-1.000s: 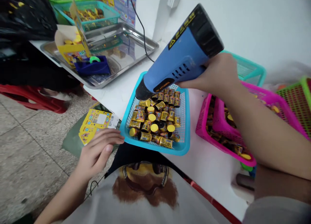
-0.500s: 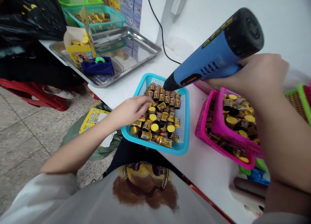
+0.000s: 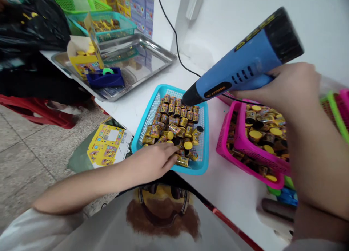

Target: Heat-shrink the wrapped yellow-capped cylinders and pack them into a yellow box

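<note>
My right hand is wrapped round the handle of a blue and black heat gun. Its black nozzle points down at the far side of a turquoise basket. Small wrapped tubs with yellow or black lids fill the basket; the far ones stand upright in rows, while the nearer ones lie jumbled. Over the near left part of the basket, my left hand reaches out with its fingers on the tubs and its thumb apart. The fingertips are partly hidden among the tubs.
Pink baskets of similar tubs stand to the right. A steel tray at the left carries a yellow box and a blue tape dispenser. The black cord crosses the table. Printed card lies below the table's left edge.
My left hand has moved from the middle of the tubs toward the basket's near edge. Several tubs there lie differently. The heat gun's nozzle stays over the far side.
</note>
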The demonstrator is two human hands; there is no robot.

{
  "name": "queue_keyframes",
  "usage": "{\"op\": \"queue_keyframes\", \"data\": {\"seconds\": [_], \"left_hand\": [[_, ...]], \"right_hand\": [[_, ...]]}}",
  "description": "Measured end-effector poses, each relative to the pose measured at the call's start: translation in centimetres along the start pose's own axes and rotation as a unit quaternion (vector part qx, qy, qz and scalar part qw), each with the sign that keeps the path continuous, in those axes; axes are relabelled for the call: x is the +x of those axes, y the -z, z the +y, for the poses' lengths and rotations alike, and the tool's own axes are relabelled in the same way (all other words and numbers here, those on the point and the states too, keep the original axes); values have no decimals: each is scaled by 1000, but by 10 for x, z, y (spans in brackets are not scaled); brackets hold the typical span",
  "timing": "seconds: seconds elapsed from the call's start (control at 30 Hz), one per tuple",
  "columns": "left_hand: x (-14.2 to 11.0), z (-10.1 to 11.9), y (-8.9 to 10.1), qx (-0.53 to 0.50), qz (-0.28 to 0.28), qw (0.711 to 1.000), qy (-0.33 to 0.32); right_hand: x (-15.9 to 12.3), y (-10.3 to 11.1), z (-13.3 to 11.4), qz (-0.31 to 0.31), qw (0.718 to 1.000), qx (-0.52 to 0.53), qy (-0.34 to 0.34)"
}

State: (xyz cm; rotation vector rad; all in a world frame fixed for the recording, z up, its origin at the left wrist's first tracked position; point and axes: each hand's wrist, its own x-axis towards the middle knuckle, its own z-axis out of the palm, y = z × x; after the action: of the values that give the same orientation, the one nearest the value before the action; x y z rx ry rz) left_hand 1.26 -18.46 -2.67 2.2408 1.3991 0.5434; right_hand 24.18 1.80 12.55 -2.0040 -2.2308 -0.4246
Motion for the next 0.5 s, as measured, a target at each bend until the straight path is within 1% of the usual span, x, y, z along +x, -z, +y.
{"op": "queue_keyframes", "data": {"seconds": [0.07, 0.13, 0.2, 0.3, 0.4, 0.5], "left_hand": [[-24, -1, 1, -2, 32, 999, -28], [-43, -4, 5, -4, 82, 996, -38], [-59, -10, 9, -15, 128, 991, -24], [-80, -22, 9, -28, 185, 982, 5], [-97, -34, 3, -38, 221, 974, 29], [-108, -43, -3, -59, 247, 965, 59]], "right_hand": [[0, 0, -4, -19, 999, -22, 31], [-1, -1, -6, -26, 996, -59, 60], [-1, -1, -4, -18, 992, -91, 88], [-1, 3, 5, -14, 987, -118, 106], [0, 13, 17, -14, 984, -126, 128], [3, 23, 25, 7, 980, -130, 148]]}}
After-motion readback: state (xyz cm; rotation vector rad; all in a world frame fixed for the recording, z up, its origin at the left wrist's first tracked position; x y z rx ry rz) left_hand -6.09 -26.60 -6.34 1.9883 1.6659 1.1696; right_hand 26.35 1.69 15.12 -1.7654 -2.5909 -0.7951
